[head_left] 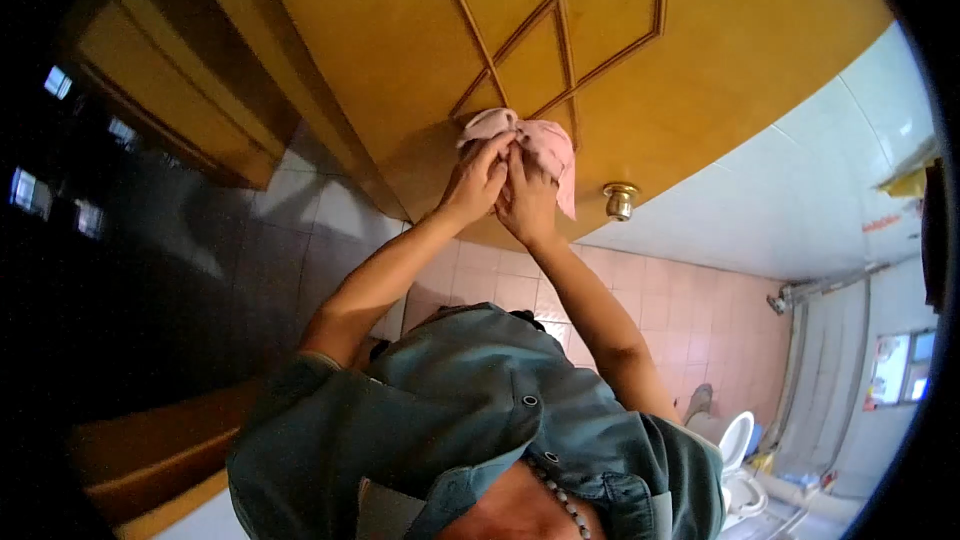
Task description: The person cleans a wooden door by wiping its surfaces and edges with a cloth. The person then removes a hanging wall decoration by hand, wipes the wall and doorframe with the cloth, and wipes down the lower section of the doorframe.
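A pink cloth [552, 148] is bunched up in front of a yellow-brown wooden door [760, 30]. My left hand [474, 182] grips it with bent fingers on the left side. Close beside it, my right hand [527, 198] has its fingers closed on the cloth too, and the fingertips of both hands meet near its middle. Part of the cloth hangs down to the right of my right hand. Raised diamond-shaped moulding [562, 25] runs over the door just above the cloth. Whether the cloth touches the door I cannot tell.
A round metal door knob [620, 202] sticks out to the right of my hands. Pinkish tiles [690, 305] cover the floor below. A white toilet [738, 440] stands at the lower right. On the left are a wooden door frame [290, 70] and a dark room.
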`<action>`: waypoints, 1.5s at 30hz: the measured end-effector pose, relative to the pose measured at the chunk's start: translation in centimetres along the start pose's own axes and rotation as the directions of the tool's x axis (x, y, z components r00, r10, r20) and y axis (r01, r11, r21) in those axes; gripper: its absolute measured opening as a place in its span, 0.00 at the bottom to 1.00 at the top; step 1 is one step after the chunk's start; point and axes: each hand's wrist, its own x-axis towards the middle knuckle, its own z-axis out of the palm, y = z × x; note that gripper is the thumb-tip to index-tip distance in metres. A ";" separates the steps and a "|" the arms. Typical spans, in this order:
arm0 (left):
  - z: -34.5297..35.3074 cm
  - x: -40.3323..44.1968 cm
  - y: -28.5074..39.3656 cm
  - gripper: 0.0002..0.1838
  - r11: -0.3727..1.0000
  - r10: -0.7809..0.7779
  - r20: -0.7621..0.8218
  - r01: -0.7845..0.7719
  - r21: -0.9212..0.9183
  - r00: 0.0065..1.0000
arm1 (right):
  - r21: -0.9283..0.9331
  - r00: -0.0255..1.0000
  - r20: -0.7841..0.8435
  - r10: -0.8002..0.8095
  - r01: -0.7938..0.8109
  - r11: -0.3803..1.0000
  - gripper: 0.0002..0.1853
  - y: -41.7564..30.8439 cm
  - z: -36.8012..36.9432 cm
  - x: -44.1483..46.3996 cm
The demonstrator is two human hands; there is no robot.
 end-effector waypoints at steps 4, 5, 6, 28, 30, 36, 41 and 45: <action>1.3 -1.2 -2.0 0.21 0.967 -0.242 -0.091 0.232 -0.108 0.966 | 0.060 0.971 0.236 -0.030 0.016 0.998 0.36 2.2 1.1 -0.7; 1.7 -1.7 -2.7 0.19 0.950 -0.299 -0.119 0.283 -0.132 0.947 | -0.003 0.941 0.336 -0.035 0.038 0.999 0.36 2.6 0.8 -1.0; 1.9 -2.0 -2.9 0.18 0.929 -0.356 -0.145 0.333 -0.159 0.923 | -0.065 0.901 0.433 -0.033 0.068 0.996 0.37 3.0 0.5 -1.2; 0.5 0.4 -3.2 0.36 0.937 -0.249 -0.552 0.342 0.071 0.796 | 0.002 0.891 0.156 -0.427 0.432 0.902 0.30 -1.7 -3.3 5.5; -0.9 1.0 -5.0 0.37 0.921 -0.211 -0.567 0.357 0.158 0.796 | -0.083 0.871 0.229 -0.434 0.462 0.883 0.29 -3.1 -2.2 6.4; -2.2 -0.9 -7.5 0.45 0.865 -0.220 -0.539 0.418 0.277 0.813 | -0.274 0.870 0.366 -0.331 0.441 0.855 0.25 -1.6 3.4 5.1; -3.7 -0.4 -7.2 0.49 0.910 -0.235 -0.548 0.380 0.167 0.803 | -0.309 0.861 0.299 -0.412 0.496 0.811 0.26 -2.8 3.6 6.8; -5.6 2.3 -9.0 0.48 0.939 -0.134 -0.646 0.304 0.159 0.752 | -0.230 0.854 0.307 -0.420 0.495 0.838 0.26 -4.4 3.7 11.0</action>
